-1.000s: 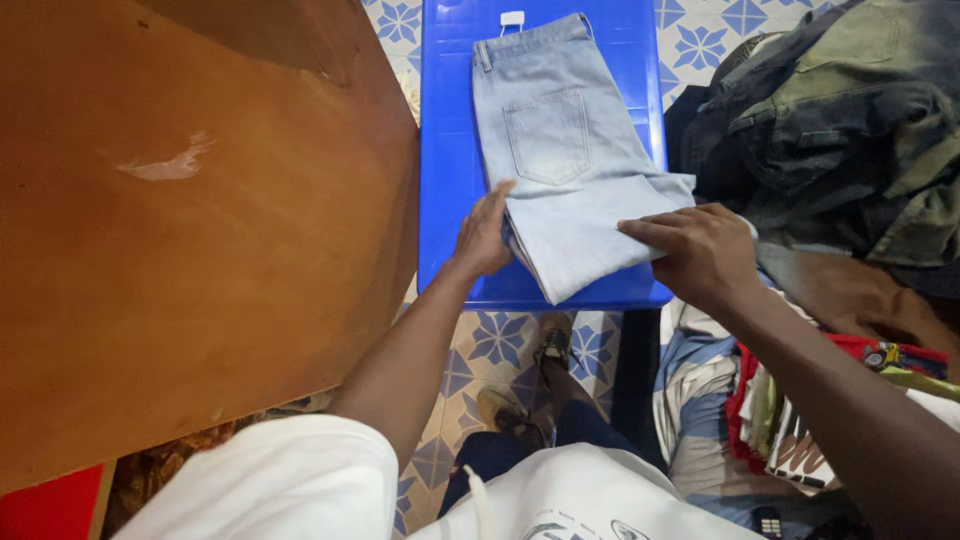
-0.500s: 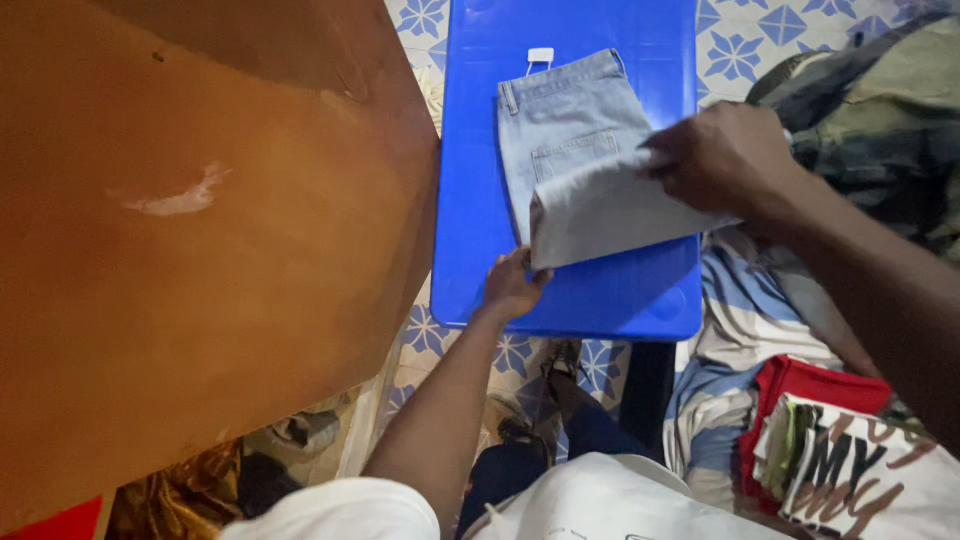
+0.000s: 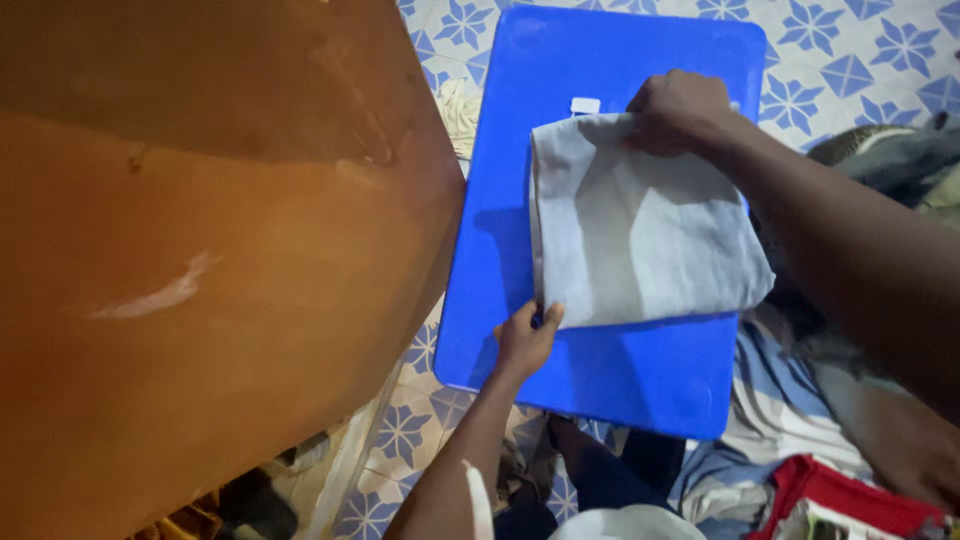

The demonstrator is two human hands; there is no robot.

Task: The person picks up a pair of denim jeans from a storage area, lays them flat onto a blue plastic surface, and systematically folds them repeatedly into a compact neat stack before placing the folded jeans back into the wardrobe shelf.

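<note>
While the left hand (image 3: pixel 525 340) pinched the near corner of the folded pale jeans (image 3: pixel 640 225) between its fingers, the right hand (image 3: pixel 680 110) had carried the fold up to the waistband, fingers closed there; jeans now lay halved on the blue bench (image 3: pixel 600 370).

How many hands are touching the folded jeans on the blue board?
2. The left hand pinches the near left corner of the folded jeans; the right hand presses their far edge, near a small white tag. The blue board lies beneath.
</note>
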